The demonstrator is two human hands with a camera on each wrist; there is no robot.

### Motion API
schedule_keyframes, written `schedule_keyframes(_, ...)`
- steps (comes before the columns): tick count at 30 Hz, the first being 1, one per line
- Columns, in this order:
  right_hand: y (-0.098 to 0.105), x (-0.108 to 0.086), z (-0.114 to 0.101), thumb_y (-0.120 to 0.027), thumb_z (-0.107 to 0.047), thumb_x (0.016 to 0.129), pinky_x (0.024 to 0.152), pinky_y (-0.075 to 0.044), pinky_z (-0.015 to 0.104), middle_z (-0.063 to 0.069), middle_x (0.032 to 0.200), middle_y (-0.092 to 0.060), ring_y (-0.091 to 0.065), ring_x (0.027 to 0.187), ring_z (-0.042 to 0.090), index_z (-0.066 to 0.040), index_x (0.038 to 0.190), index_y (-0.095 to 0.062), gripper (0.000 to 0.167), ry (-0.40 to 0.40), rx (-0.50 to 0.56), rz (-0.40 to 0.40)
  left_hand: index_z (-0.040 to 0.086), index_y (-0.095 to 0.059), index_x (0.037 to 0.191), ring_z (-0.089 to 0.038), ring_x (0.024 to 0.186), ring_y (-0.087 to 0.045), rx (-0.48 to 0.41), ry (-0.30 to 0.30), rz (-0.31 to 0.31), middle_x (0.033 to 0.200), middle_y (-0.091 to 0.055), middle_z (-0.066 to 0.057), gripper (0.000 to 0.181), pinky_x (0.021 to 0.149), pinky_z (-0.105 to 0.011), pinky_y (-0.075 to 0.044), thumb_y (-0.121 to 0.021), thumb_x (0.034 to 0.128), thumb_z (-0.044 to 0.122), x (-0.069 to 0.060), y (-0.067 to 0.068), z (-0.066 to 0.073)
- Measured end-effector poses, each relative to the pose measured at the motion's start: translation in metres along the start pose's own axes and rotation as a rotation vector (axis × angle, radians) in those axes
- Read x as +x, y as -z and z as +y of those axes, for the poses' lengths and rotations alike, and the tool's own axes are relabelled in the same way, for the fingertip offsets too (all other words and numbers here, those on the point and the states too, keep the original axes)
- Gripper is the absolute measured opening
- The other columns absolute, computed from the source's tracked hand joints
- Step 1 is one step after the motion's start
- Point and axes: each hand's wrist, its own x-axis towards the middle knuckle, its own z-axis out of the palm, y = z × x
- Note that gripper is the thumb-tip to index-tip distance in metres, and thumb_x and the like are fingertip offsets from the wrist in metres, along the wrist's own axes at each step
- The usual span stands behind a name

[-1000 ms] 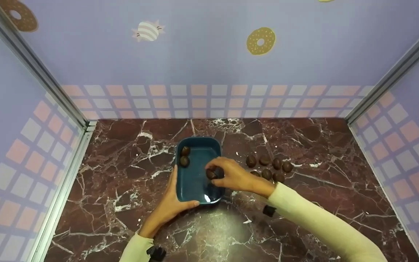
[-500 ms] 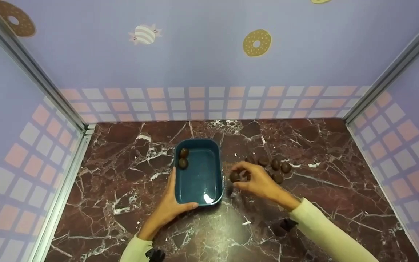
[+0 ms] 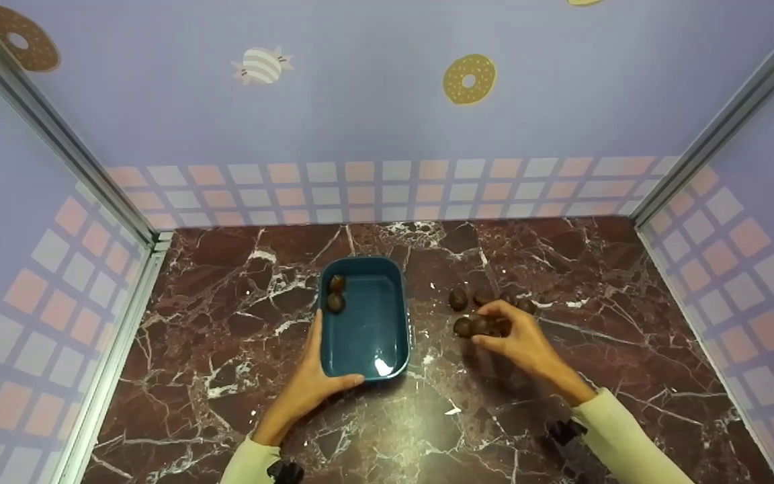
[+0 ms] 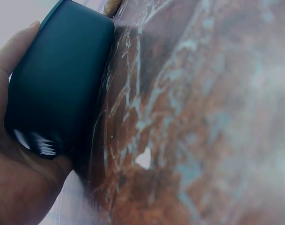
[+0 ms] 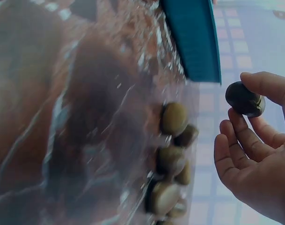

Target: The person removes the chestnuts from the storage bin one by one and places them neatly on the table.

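Pinches a brown nut (image 5: 245,99) in the right hand (image 3: 523,341); left of those fingers (image 5: 252,141), grips the blue dish (image 3: 363,339) (lengthwise, pointing away) with the left hand (image 3: 309,378).

In the head view we see moderate, even light, with a broad pale sheen on the tabletop (image 3: 404,430) at six o'clock, a hard glint inside the dish (image 3: 365,329) and a soft shadow below the right hand (image 3: 525,339), toward five. Our left wrist view bleaches into hazy glare at three o'clock; our right blurs the tabletop at nine and washes out the wall (image 5: 250,35) at two.
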Motion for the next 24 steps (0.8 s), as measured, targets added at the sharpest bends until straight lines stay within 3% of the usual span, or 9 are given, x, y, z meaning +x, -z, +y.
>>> schedule_keyframes(4, 0.009, -0.007, 0.013, -0.092, 0.000, 0.086, 0.086, -0.063, 0.030, 0.021, 0.118, -0.075, -0.075, 0.100, 0.033, 0.001, 0.122, -0.071, 0.042, -0.034, 0.044, 0.033, 0.019, 0.006, 0.179, -0.043, 0.168, 0.004, -0.006, 0.001, -0.001, 0.184, 0.011, -0.017, 0.147, 0.130, -0.071, -0.005, -0.102, 0.0786, 0.029, 0.000, 0.000, 0.000)
schedule_keyframes(13, 0.031, -0.019, 0.038, -0.092, 0.002, 0.085, 0.077, -0.062, 0.025, 0.020, 0.112, -0.075, -0.075, 0.096, 0.029, 0.002, 0.120, -0.073, 0.040, -0.095, 0.006, 0.167, 0.020, 0.006, 0.179, -0.042, 0.168, 0.003, -0.010, -0.016, -0.004, 0.184, 0.011, -0.017, 0.149, 0.131, -0.070, -0.006, -0.103, 0.0770, 0.033, 0.000, 0.000, 0.000)
schedule_keyframes(24, 0.051, -0.026, 0.062, -0.091, 0.001, 0.088, 0.084, -0.057, 0.021, 0.024, 0.118, -0.076, -0.074, 0.103, 0.030, 0.005, 0.125, -0.072, 0.042, -0.147, -0.075, 0.227, 0.022, 0.007, 0.179, -0.043, 0.168, 0.005, -0.007, -0.009, -0.013, 0.184, 0.012, -0.017, 0.148, 0.130, -0.072, -0.007, -0.102, 0.0790, 0.032, 0.000, 0.000, 0.000)
